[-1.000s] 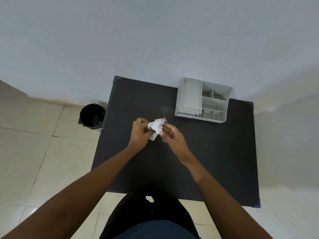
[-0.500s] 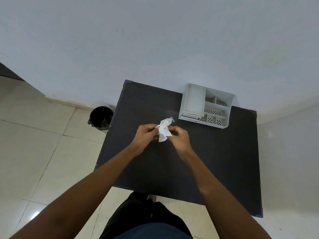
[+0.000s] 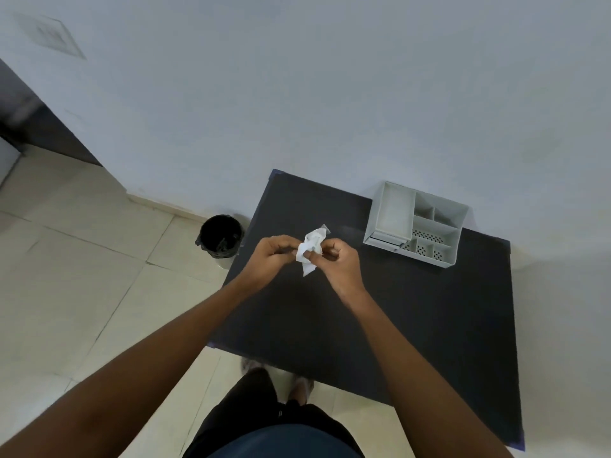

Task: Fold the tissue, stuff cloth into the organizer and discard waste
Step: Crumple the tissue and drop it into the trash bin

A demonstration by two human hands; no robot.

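A crumpled white tissue point(image 3: 310, 251) is pinched between both my hands above the black table point(image 3: 413, 319). My left hand point(image 3: 272, 261) grips its left side and my right hand point(image 3: 340, 264) grips its right side, fingers curled in. A white plastic organizer point(image 3: 390, 213) with several compartments stands at the table's far right; its compartments look empty. A black bin point(image 3: 221, 238) with a dark liner stands on the floor just left of the table.
A white wall runs behind the table. Beige floor tiles point(image 3: 82, 276) spread to the left. A dark cabinet edge point(image 3: 39, 127) shows at the far left. My legs and feet are at the table's near edge.
The view has swung left and up, so the table, the bin and the organizer appear further right and lower in the frame. My hands keep holding the tissue, now closer together on it.
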